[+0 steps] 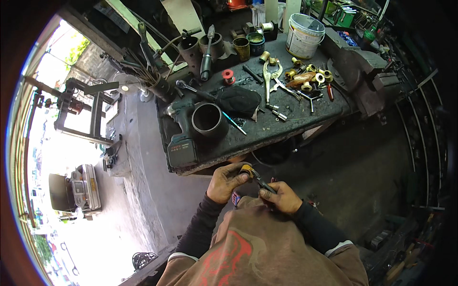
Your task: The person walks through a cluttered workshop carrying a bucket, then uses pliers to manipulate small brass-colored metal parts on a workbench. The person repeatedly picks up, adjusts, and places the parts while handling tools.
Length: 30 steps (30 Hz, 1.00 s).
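Observation:
In front of my chest, my left hand [222, 185] is closed around a small yellow, brass-coloured part [246, 169], pinched between thumb and fingers. My right hand [285, 198] grips a slim dark-handled tool [265, 185], probably pliers, though its jaws are too small to make out. The tool's metal end meets the yellow part or lies right beside it. Both hands are just off the near edge of the workbench [238, 148]. Several brass-coloured bushings [327, 75] lie in a heap on the bench's right half, close to large locking pliers [268, 78].
A cordless impact wrench [182, 150] and a metal pipe piece [195, 118] stand at the bench's front left. Behind are a ratchet [191, 87], a red spool [228, 75] and a white bucket [296, 49]. A heavy vise [355, 78] is mounted at the right. A car [86, 188] stands outside, left.

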### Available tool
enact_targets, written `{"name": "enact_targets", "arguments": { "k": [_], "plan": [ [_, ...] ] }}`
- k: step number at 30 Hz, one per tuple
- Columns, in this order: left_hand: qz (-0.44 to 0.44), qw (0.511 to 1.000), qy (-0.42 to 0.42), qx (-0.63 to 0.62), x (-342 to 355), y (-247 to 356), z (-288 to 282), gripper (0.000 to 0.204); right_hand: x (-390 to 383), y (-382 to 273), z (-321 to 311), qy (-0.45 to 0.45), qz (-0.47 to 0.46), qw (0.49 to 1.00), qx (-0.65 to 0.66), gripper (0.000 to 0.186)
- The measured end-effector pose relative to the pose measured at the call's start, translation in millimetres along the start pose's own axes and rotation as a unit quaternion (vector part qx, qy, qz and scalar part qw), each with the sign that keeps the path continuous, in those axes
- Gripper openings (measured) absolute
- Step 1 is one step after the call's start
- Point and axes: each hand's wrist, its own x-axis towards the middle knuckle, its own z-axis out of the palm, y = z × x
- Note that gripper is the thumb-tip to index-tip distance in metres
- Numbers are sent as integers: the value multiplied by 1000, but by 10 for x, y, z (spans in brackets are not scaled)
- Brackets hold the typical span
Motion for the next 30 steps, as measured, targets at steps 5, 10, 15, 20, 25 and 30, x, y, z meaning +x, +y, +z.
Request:
{"name": "enact_targets", "arguments": {
  "k": [5, 10, 15, 20, 25, 30],
  "plan": [
    [65, 997, -17, 32, 124, -177, -137, 44, 75, 1, -3, -109, 39, 952, 283, 38],
    [11, 996, -54, -68, 109, -83, -70, 42, 97, -64, -301, -76, -12, 943, 323, 33],
    [23, 983, -55, -172, 136, -70, -66, 46, 88, 510, -771, 51, 71, 955, -283, 29],
    [1, 981, -18, -194, 93, -59, -76, 43, -159, 70, -291, 100, -43, 885, -453, 36],
    [17, 983, 51, -176, 105, -147, -45, 37, -156, -257, 129, 167, -83, 775, -604, 48],
    [34, 982, 185, 21, 55, 25, 251, 34, -67, -320, 177, 185, -97, 730, -651, 58]
  ]
}}
